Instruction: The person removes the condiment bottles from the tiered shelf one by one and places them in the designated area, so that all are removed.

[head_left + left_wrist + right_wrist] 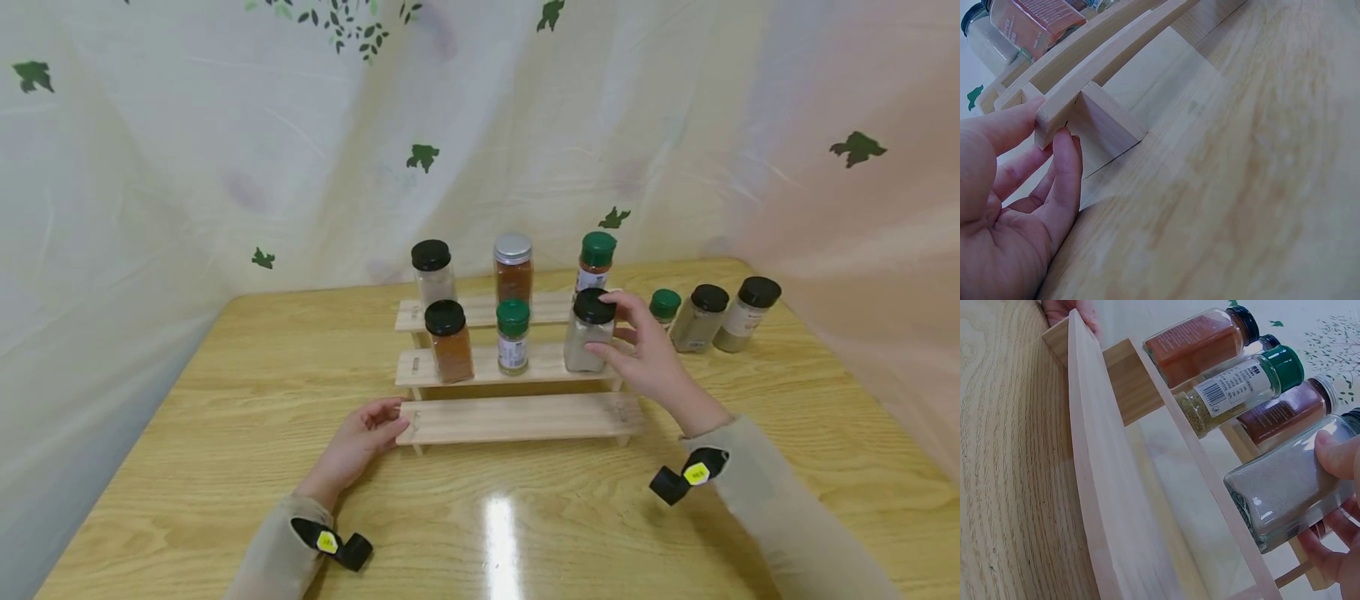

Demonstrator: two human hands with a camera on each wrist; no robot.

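Observation:
A three-step wooden spice rack (pixel 517 417) stands mid-table. My right hand (pixel 618 333) grips a black-lidded jar of grey powder (pixel 588 337) at the right end of the middle step; thumb and fingers wrap the jar (pixel 1285 487) in the right wrist view. My left hand (pixel 390 425) pinches the left end of the lowest step (pixel 1110 59), thumb on top and a fingertip (pixel 1069 147) under the board. Also on the middle step are a red-spice jar (pixel 448 342) and a small green-lidded jar (pixel 513 337). The lowest step carries nothing.
The top step holds a black-lidded jar (pixel 432 271), a silver-lidded jar (pixel 513 267) and a green-lidded jar (pixel 596 260). Three more jars (pixel 700 317) stand on the table to the rack's right. A leaf-print curtain (pixel 225 167) closes off the back and sides.

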